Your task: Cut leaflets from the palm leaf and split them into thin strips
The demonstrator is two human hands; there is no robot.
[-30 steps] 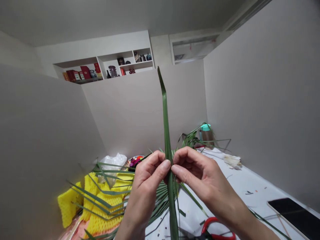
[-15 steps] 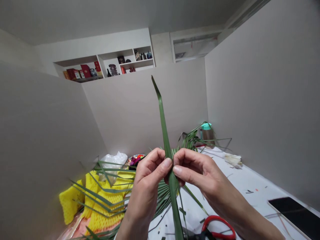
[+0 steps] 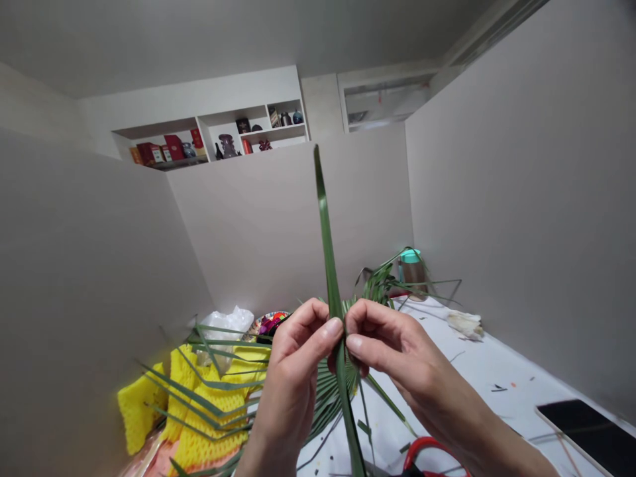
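Note:
A long green palm leaf strip (image 3: 326, 252) stands nearly upright in front of me, its tip bent and its lower end running down out of view. My left hand (image 3: 303, 358) pinches it at mid-length between thumb and fingers. Close beside it, my right hand (image 3: 392, 344) has thumb and forefinger pressed together at the strip's right edge. Behind and below the hands spreads a pleated palm leaf fan (image 3: 328, 397), partly covered by them. Red-handled scissors (image 3: 427, 445) lie under my right forearm, cut off by the lower frame edge.
Yellow foam netting (image 3: 209, 411) and loose leaf blades lie at left, near a clear plastic bag (image 3: 231, 324). More leaves (image 3: 380, 281) rest by a teal-lidded bottle (image 3: 412, 271) at the back. A phone (image 3: 591, 430) lies right on the white table (image 3: 477, 384). Partitions surround it.
The strip's upper part has swung slightly right and straightened. Both hands keep nearly the same place and pinch. The view has tilted slightly, so less of the scissors shows.

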